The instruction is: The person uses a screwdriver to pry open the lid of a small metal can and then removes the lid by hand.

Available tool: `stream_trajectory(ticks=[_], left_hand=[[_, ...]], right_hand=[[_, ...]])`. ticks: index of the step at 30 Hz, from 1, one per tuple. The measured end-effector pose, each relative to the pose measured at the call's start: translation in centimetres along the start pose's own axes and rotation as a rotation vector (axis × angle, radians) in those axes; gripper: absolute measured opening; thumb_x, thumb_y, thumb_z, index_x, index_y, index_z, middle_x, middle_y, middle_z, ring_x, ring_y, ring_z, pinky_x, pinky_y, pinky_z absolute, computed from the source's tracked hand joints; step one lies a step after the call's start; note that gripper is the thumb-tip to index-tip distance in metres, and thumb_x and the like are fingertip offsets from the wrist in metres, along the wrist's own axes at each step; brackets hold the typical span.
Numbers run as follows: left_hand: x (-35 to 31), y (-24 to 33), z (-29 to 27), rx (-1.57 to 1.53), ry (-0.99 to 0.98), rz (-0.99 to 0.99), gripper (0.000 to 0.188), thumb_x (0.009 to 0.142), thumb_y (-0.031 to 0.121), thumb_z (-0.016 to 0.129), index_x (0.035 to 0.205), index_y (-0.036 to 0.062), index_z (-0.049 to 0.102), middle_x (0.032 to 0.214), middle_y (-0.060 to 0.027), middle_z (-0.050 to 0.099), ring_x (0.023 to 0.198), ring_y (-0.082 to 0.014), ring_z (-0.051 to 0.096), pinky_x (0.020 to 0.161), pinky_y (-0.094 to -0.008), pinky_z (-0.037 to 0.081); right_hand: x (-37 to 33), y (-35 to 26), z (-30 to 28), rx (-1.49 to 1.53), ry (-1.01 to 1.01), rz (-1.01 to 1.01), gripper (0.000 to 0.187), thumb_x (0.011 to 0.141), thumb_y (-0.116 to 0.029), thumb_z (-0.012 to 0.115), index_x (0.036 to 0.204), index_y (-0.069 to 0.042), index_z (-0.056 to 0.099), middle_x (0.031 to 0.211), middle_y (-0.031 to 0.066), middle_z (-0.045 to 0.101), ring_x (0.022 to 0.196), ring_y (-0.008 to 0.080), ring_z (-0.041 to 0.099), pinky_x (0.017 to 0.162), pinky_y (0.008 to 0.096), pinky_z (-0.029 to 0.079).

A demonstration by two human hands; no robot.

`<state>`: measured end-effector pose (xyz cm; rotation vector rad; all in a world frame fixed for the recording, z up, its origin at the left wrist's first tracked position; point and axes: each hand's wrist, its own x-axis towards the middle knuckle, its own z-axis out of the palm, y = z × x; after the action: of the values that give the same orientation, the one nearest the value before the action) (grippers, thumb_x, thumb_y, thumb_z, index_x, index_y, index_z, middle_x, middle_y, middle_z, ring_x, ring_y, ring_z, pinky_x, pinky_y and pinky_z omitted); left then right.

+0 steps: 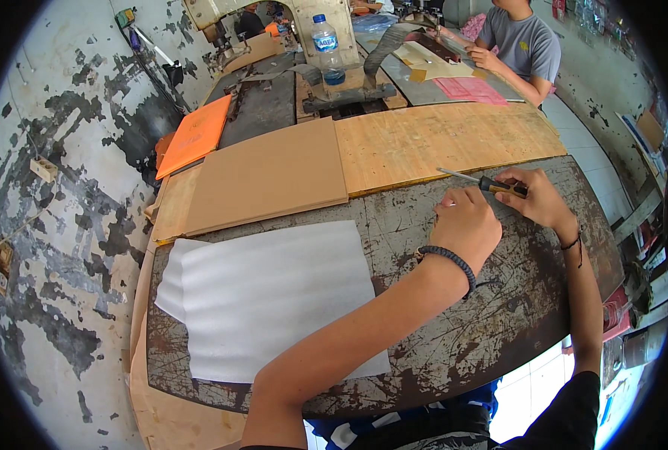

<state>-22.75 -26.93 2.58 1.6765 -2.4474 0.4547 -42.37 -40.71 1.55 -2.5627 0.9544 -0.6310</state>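
My right hand grips a screwdriver by its black and tan handle, the thin metal shaft pointing left. Close beside it, my left hand is closed with curled fingers above the worn table; what it holds, if anything, is hidden. Under and left of my left forearm lies a white foam sheet, wavy and folded at its left end. Beyond the sheet, brown cardboard lies flat on a wooden board.
The scratched dark tabletop curves toward me. An orange panel lies far left. A water bottle stands by a cream machine. At the far right, a person in a grey shirt works near pink sheets.
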Motion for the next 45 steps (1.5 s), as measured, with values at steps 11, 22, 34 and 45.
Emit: stream_trajectory(ticks=[11, 22, 34, 45], left_hand=[[-0.3, 0.1, 0.2, 0.033, 0.033, 0.000, 0.030, 0.067, -0.001, 0.076, 0.094, -0.0124, 0.068, 0.101, -0.0264, 0.060, 0.096, -0.0334, 0.063, 0.075, -0.0326, 0.060], [0.0, -0.1, 0.4, 0.000, 0.033, -0.005, 0.027, 0.068, 0.000, 0.075, 0.093, -0.0102, 0.070, 0.099, -0.0243, 0.061, 0.094, -0.0315, 0.063, 0.075, -0.0322, 0.059], [-0.2, 0.5, 0.0, 0.033, 0.045, -0.039, 0.024, 0.066, -0.001, 0.076, 0.089, -0.0081, 0.072, 0.099, -0.0245, 0.062, 0.093, -0.0315, 0.064, 0.076, -0.0325, 0.059], [-0.4, -0.5, -1.5, -0.134, -0.034, -0.013, 0.018, 0.073, -0.001, 0.074, 0.089, -0.0082, 0.071, 0.099, -0.0225, 0.062, 0.098, -0.0325, 0.066, 0.077, -0.0363, 0.062]], right_hand=[[-0.1, 0.1, 0.2, -0.002, 0.004, -0.005, 0.033, 0.083, -0.015, 0.078, 0.109, 0.003, 0.068, 0.094, 0.0184, 0.073, 0.083, 0.0282, 0.071, 0.076, 0.0365, 0.055], [0.0, -0.7, -0.2, -0.003, -0.055, 0.044, 0.031, 0.086, -0.017, 0.076, 0.110, 0.001, 0.068, 0.098, 0.0180, 0.073, 0.089, 0.0305, 0.071, 0.078, 0.0380, 0.056], [-0.1, -0.1, 0.1, 0.029, -0.026, -0.026, 0.032, 0.083, -0.013, 0.078, 0.110, 0.001, 0.068, 0.096, 0.0176, 0.073, 0.086, 0.0315, 0.070, 0.078, 0.0374, 0.055], [-0.1, -0.3, 0.0, -0.024, -0.063, -0.022, 0.033, 0.081, -0.013, 0.079, 0.110, -0.001, 0.068, 0.096, 0.0168, 0.072, 0.083, 0.0303, 0.070, 0.073, 0.0372, 0.054]])
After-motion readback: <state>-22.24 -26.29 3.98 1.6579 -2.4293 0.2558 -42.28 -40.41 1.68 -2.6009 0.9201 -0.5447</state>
